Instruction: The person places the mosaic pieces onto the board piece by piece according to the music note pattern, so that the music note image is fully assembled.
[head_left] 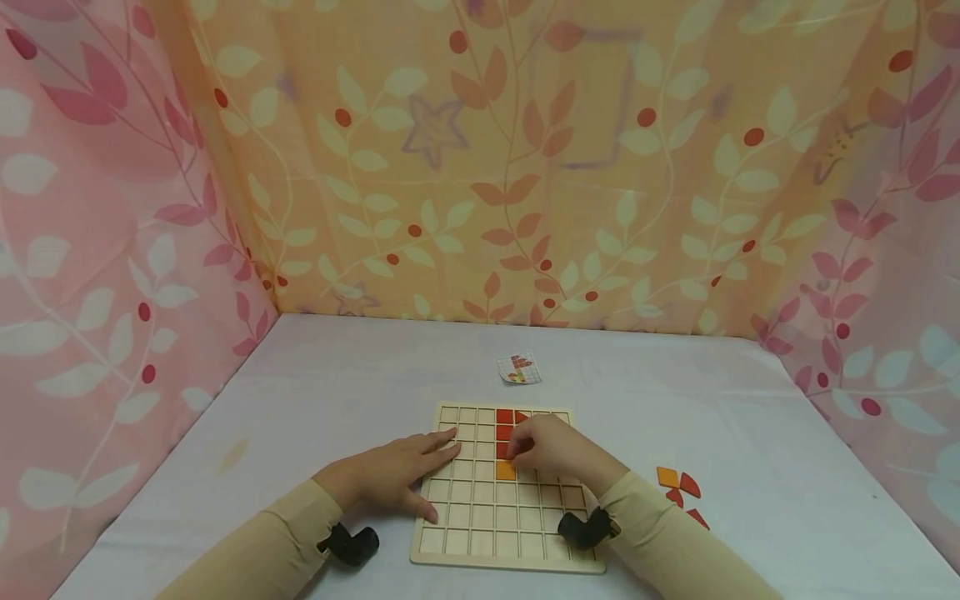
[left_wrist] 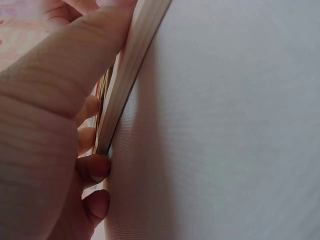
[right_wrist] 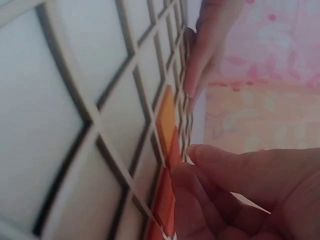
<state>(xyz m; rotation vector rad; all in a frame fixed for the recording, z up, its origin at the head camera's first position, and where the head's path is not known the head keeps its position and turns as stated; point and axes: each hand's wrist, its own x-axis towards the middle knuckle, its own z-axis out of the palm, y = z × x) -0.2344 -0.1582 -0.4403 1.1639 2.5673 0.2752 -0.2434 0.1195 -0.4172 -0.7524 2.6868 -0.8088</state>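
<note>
A wooden grid board [head_left: 456,542] lies on the table. My left hand [head_left: 390,471] rests on its left edge, fingers spread over the cells; in the left wrist view the thumb [left_wrist: 85,60] lies against the board's side. Red tiles [head_left: 504,432] fill cells in one column, with an orange square tile [head_left: 506,471] below them. My right hand [head_left: 558,446] is just right of that column, fingers curled and thumb close to the index finger. In the right wrist view its fingertips are at a red tile [right_wrist: 164,202] beside the orange one; the hand partly hides that tile.
Right of the board lie several loose pieces: an orange square [head_left: 667,477], a red quarter-circle [head_left: 691,485] and other red shapes [head_left: 697,518]. A small pattern card [head_left: 519,367] lies beyond the board. Patterned cloth [head_left: 480,167] hangs behind and at both sides.
</note>
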